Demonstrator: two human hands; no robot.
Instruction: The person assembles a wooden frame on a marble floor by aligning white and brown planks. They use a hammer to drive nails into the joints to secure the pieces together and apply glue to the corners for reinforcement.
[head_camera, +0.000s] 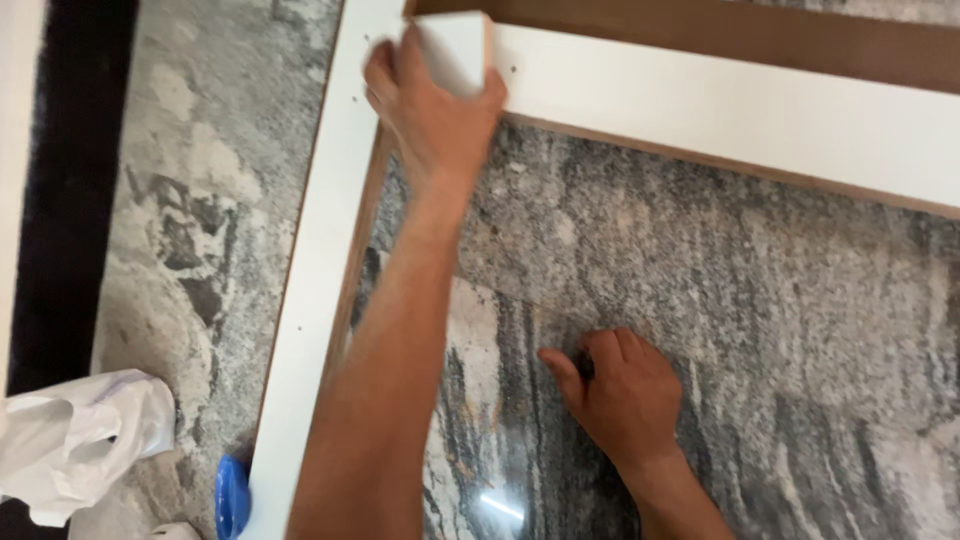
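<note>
Our left hand (430, 110) was clamped on a small white block (455, 50) at the white frame's (300, 300) 11 o'clock corner; our right hand (620, 395) pinched something small and dark on the granite floor (780, 300). The block could slip off alignment

Small dark item under right hand (625, 395) mostly hidden; blue object (231, 496) and white bag (80, 435) cut off by frame edges

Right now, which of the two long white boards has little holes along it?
The left white board, running up and down the picture beside the left hand, shows small dark holes along its face. The top white board, running across, shows them only near the corner block.
</note>
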